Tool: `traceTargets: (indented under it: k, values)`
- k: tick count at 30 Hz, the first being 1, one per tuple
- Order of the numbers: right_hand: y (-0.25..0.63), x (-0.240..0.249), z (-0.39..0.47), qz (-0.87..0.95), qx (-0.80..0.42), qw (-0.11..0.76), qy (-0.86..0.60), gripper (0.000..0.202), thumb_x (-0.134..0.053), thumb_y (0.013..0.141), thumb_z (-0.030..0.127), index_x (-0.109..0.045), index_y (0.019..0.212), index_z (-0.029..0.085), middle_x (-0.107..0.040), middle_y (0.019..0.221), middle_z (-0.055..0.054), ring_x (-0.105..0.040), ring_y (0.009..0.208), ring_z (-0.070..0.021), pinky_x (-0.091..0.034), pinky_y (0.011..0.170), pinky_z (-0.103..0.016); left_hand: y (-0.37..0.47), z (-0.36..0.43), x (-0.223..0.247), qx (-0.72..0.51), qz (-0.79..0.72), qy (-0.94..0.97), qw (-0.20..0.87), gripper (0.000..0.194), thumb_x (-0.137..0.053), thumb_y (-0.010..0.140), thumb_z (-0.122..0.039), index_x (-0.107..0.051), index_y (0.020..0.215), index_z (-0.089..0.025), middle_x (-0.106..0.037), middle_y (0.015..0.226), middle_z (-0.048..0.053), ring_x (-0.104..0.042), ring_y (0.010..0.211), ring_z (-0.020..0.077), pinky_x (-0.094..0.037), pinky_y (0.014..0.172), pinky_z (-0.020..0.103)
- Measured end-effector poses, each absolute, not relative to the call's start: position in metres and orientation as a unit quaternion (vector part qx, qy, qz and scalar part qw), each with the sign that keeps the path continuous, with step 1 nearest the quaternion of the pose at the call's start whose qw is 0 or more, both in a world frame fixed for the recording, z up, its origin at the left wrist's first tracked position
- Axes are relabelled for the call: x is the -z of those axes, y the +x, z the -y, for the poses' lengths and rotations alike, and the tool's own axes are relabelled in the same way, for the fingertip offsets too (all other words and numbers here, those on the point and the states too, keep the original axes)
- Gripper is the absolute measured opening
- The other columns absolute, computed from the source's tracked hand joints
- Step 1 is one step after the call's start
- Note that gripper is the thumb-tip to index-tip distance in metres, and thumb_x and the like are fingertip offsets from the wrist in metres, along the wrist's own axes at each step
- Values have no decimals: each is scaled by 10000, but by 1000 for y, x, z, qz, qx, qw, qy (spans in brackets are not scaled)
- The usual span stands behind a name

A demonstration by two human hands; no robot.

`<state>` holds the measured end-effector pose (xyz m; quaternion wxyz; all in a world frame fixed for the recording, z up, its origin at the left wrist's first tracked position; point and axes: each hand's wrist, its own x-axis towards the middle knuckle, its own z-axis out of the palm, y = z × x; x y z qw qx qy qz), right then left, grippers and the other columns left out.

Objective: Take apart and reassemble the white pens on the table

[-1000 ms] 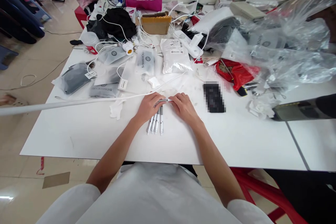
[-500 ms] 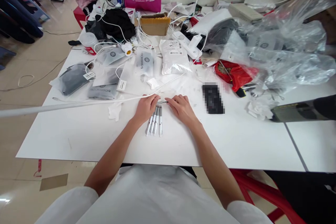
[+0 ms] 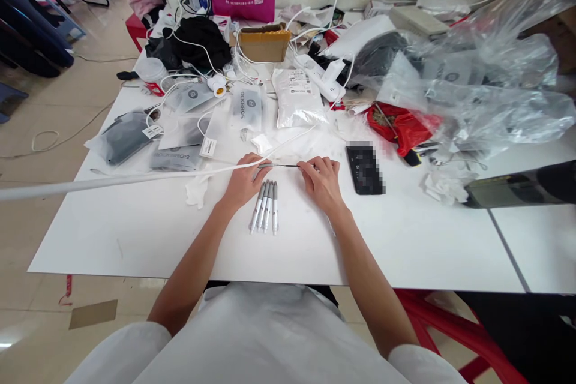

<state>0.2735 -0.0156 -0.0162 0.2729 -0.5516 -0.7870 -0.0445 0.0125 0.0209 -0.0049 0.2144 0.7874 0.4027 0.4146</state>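
My left hand is closed, its thumb and fingers pinching a grey pen part. A thin dark pen refill runs level from that part across to my right hand. My right fingers are closed round the refill's other end, which they hide. Just below and between my hands, several white pens with grey grips lie side by side on the white table, tips pointing away from me. A thin pale piece shows beside my right wrist, mostly covered by it.
A black phone lies right of my right hand. A white cable crosses in front of my left hand. Bagged packages, a white parcel, a red bag and clear plastic crowd the back. A dark cylinder lies far right.
My hands have moved apart, the right one going rightward and the left slightly left. More of the thin refill now shows between them. The row of pens has stayed in place.
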Motion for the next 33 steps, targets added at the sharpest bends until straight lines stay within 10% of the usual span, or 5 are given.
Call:
traceTargets:
  k: [10, 23, 33]
  values:
    - [267, 15, 17, 803, 30, 255, -537, 302, -505, 1062, 155, -703, 1263, 263, -685, 1088, -91, -521, 980, -249, -318, 943, -437, 15, -15, 2, -381, -345, 827, 228, 303, -496, 1129, -248, -708, 1345, -249, -755, 1126, 88, -714, 1048, 225, -563, 977, 392]
    - [261, 14, 19, 807, 17, 289, -515, 319, -515, 1114, 282, -563, 1422, 217, -736, 1104, -100, -598, 1023, -268, -364, 970, -441, 23, -12, -2, -383, -363, 824, 205, 146, -607, 1088, -315, -712, 1066, -216, -727, 946, 51, -685, 917, 208, -534, 891, 358]
    - [263, 17, 17, 776, 1, 317, -546, 121, -517, 1104, 288, -544, 1204, 224, -738, 1095, -108, -616, 1003, -278, -375, 957, -450, 17, -15, -7, -371, -366, 825, 217, 181, -569, 1103, -328, -715, 1061, -229, -753, 951, 50, -677, 965, 221, -502, 1014, 400]
